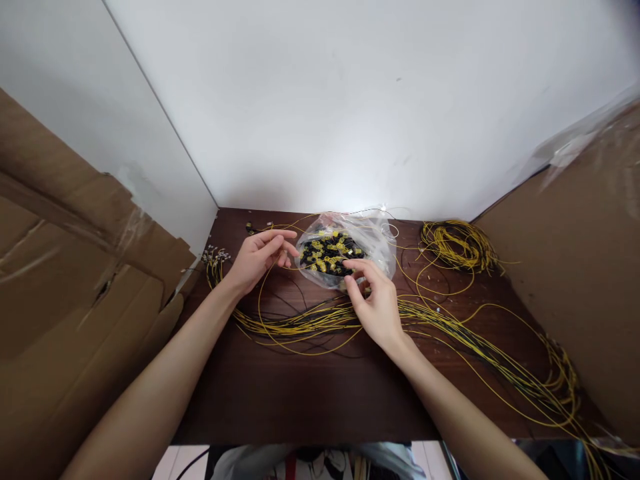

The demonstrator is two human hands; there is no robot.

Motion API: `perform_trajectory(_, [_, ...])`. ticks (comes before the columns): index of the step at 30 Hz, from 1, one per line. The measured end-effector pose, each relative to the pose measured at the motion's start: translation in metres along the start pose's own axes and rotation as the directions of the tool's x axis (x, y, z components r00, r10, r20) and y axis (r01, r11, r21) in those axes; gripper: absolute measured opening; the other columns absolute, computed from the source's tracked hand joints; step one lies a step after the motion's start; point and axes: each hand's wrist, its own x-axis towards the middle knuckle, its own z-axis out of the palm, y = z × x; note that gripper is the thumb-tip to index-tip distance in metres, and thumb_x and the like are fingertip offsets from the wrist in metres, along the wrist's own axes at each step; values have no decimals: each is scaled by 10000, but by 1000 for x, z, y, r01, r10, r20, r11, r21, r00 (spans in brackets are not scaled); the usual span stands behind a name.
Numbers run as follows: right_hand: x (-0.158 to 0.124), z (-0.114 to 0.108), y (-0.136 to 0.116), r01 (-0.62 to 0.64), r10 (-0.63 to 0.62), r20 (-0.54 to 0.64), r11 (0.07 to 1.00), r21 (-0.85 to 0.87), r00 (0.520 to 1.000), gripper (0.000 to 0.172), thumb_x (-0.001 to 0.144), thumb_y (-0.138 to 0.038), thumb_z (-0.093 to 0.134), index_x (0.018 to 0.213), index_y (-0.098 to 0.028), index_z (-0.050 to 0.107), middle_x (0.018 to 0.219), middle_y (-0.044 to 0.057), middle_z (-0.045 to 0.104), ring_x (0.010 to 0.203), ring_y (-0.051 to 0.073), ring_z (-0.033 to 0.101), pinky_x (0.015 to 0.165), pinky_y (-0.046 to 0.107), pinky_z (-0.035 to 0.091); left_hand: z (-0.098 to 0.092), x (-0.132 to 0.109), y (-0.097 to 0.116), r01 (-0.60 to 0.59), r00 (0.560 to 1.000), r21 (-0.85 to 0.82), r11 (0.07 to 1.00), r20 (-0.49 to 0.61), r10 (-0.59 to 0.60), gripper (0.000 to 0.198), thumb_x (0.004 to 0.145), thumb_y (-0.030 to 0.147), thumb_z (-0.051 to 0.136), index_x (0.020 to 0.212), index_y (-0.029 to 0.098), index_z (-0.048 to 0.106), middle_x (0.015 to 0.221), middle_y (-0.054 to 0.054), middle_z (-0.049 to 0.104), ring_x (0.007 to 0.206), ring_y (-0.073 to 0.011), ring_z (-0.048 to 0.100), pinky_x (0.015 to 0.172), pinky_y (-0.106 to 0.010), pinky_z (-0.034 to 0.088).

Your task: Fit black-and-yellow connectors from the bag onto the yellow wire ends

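- Reaching in from the lower left with the left hand [260, 257], forearm bare, palm turned to the right, fingers loosely curled just left of the plastic bag [380, 243].
- Half open there, with a thin yellow wire [260, 301] looping down from the fingertips; cannot tell whether pinched or only touched.
- Reaching in from the lower right with the right hand [376, 303], back of the hand up, thumb and forefinger drawn close together at the bag's near edge.
- Cannot tell what, if anything, sits between those fingertips.
- Too small to read any print on the bag or its contents.
- Clear and crumpled, lying at the back middle of the dark brown table [300, 400], filled with small black and yellow parts [330, 253].
- Beneath the right wrist, a long bundle of yellow wires [300, 325]; at the back right, a coil of yellow wire [457, 245].
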Motion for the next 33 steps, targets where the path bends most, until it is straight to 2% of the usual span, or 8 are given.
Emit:
perform_trajectory(5, [0,-1,0,-5,5,-6,1000,-2,1000,201,867,-206,471,1026,-201,594,1062,63,610,777,156,581,616,277,472,2,-1,3,19,999,-65,998,34,-17,346,862,328,516,1140,122,529,789,-99,709,473,-99,530,550,-276,495])
perform_trajectory(12, [1,-1,0,-30,30,-7,1000,4,1000,206,856,-194,482,1030,-193,592,1016,52,617,749,147,574,588,267,456,6,-1,6,6,1000,-85,996,-10,-6,393,827,302,569,1177,194,429,1084,-128,671,583,-122,591,486,-251,484])
perform_trajectory(16, [1,-1,0,-34,35,-19,999,4,999,206,857,-203,485,1031,-192,593,994,54,624,728,147,563,578,268,444,3,-1,9,84,996,-111,990,-13,-86,515,868,529,424,1228,161,444,703,-70,702,542,-152,594,537,-285,496])
perform_trajectory(19, [2,-1,0,-33,34,-41,999,12,999,188,866,-233,487,1008,-189,603,999,60,633,714,146,561,604,279,446,1,-2,14,124,992,-149,981,41,-119,631,848,638,328,1144,130,557,374,27,481,416,-135,503,542,-289,485])
perform_trajectory(22, [3,-1,0,-36,40,-63,997,63,997,185,880,-268,483,992,-191,608,991,60,646,784,163,585,643,286,461,-1,-4,19,181,982,-179,967,92,-167,657,833,677,289,1028,152,633,306,63,296,292,-89,293,370,-232,350])
perform_trajectory(26, [3,0,3,-56,65,-70,991,122,995,166,868,-270,506,974,-196,610,948,56,661,793,172,606,659,295,478,-3,-5,22,272,954,-182,945,180,-240,500,857,573,377,1020,186,648,331,61,263,295,-65,180,311,-197,172])
perform_trajectory(30, [1,1,6,-90,100,-40,977,195,994,189,863,-266,512,1010,-195,607,935,60,657,794,169,612,643,285,487,-2,-4,20,297,939,-177,938,235,-252,315,819,385,505,979,166,667,392,39,382,326,-44,202,342,-184,172])
perform_trajectory(33, [2,1,6,-105,118,-47,969,223,992,213,856,-275,528,1030,-192,619,920,58,656,773,161,604,618,272,482,-1,-3,15,264,952,-127,956,197,-236,212,766,229,546,921,147,666,515,-6,547,352,-37,283,358,-177,216])
